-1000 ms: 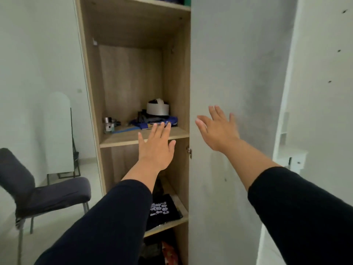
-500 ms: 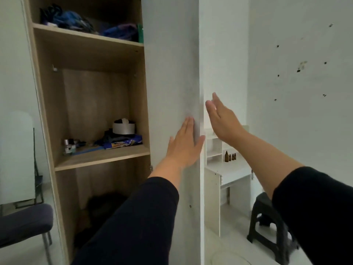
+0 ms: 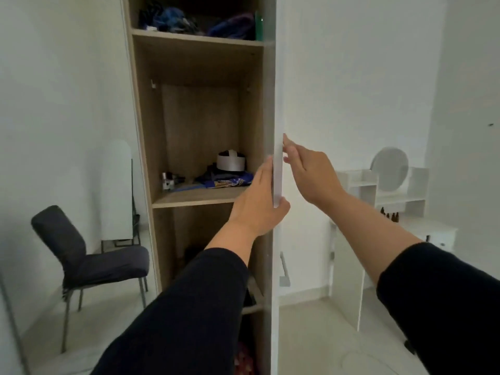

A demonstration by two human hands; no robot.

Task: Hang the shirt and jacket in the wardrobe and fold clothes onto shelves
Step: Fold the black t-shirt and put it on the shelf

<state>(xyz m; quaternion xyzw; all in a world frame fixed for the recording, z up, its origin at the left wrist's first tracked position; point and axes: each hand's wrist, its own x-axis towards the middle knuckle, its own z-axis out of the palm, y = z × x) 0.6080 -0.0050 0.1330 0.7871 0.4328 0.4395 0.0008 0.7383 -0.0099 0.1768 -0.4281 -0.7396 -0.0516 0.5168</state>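
The wooden wardrobe (image 3: 194, 197) stands in front of me with its left compartment open. Its white door (image 3: 277, 104) is seen edge-on, swung out toward me. My left hand (image 3: 259, 207) grips the door's edge, with fingers flat on the inner face and the thumb hooked around the edge. On the door's outer face my right hand (image 3: 311, 174) rests with its fingertips at the edge. Bundled blue and purple clothes (image 3: 189, 21) lie on the top shelf. No shirt or jacket shows.
The middle shelf holds a white roll (image 3: 230, 163), a blue packet (image 3: 227, 181) and small items. A dark padded chair (image 3: 89, 255) stands at the left. At the right is a white vanity desk (image 3: 392, 201) with a round mirror (image 3: 389, 169) and brown bottles (image 3: 389, 215).
The door has swung from facing me to edge-on. My left hand moved from the shelf area onto the door's edge, and my right hand stayed on the door's outer face.
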